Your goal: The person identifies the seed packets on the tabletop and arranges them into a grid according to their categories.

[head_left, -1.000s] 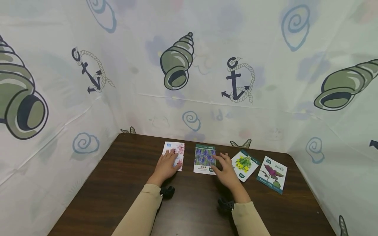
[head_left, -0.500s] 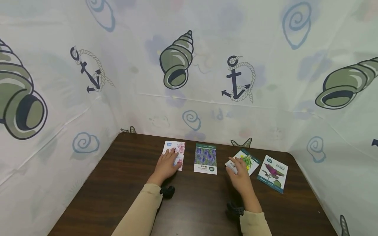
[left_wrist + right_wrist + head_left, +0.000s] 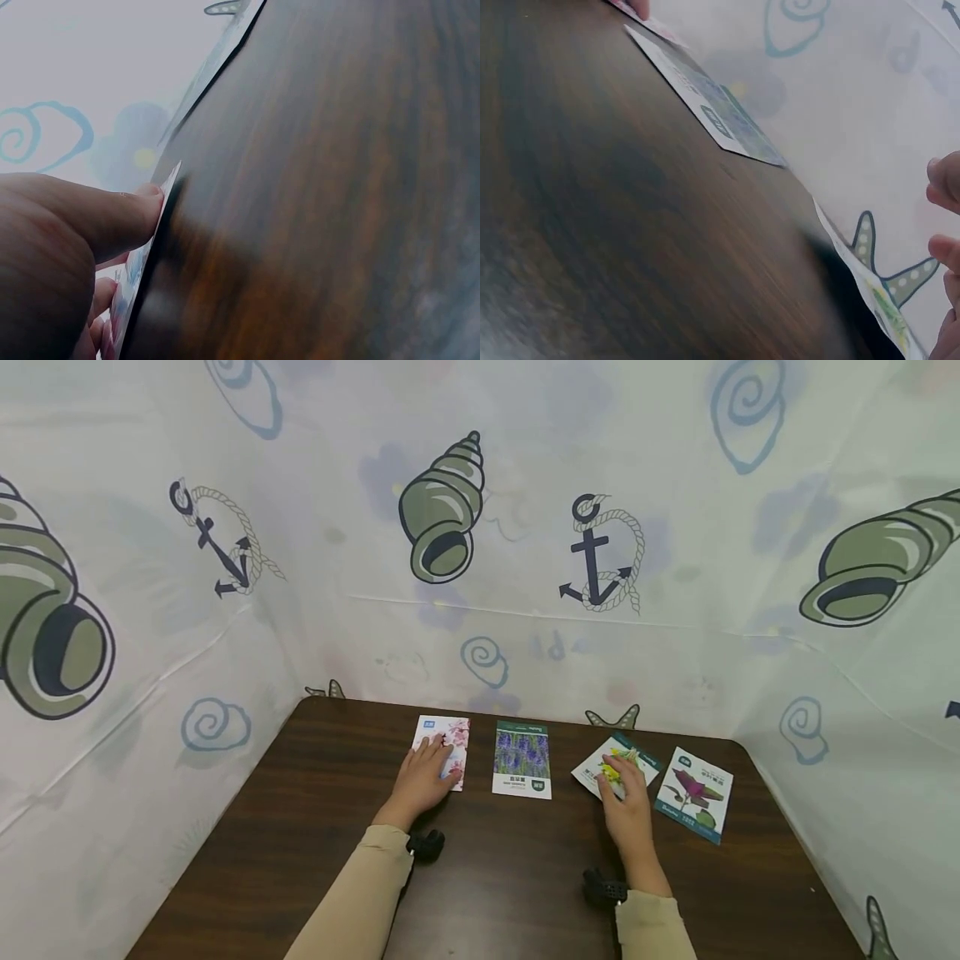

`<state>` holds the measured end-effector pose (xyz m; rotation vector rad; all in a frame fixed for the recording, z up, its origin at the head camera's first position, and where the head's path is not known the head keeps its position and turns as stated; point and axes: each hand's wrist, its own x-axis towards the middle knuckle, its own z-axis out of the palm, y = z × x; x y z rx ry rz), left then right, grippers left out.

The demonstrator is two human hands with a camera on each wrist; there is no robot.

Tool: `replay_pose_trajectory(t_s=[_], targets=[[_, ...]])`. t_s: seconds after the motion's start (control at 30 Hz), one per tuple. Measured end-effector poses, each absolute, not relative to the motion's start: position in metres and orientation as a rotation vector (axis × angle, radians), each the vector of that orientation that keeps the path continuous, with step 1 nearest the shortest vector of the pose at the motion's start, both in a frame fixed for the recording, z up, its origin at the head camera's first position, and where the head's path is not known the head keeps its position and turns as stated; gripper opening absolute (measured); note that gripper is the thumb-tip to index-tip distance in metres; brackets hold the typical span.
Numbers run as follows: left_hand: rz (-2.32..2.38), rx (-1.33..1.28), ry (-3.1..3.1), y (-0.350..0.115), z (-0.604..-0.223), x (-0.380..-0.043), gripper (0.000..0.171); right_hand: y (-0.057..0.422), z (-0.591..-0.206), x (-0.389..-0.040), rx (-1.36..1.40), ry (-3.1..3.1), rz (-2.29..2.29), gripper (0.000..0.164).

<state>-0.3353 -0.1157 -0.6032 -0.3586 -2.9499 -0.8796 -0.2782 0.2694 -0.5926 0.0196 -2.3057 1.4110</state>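
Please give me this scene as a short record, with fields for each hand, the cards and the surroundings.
Left hand: left hand rests on the pink card
Right hand: right hand over the yellow card, partly hiding it; contact unclear
Cards: four, on the table
Order, left to right: pink, purple, yellow, magenta
Untouched: purple card, magenta card
Set askew: yellow card, magenta card
Sleeves: beige
Backdrop: pale, printed with shells and anchors
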Motion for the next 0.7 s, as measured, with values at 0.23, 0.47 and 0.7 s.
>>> replay_pose_trajectory(t_s=[0.23,0.47,0.7], targets=[[-0.913,-0.368,-2.928,-0.117,-0.614,-0.342,0.066,0.28,-0.594,-0.28,-0.038,-2.308,1.406,0.04],[-0.919,-0.343,-2.934,-0.117,-0.605,-0.335,0.066,0.282,-0.596,-0.278,-0.097,-2.372,1.433,0.043],[-0.856,-0.343,-2.962,-0.115,-0.6,-0.331,0.066,0.285,-0.598,-0.278,-0.147,-2.537,1.397,0.053]])
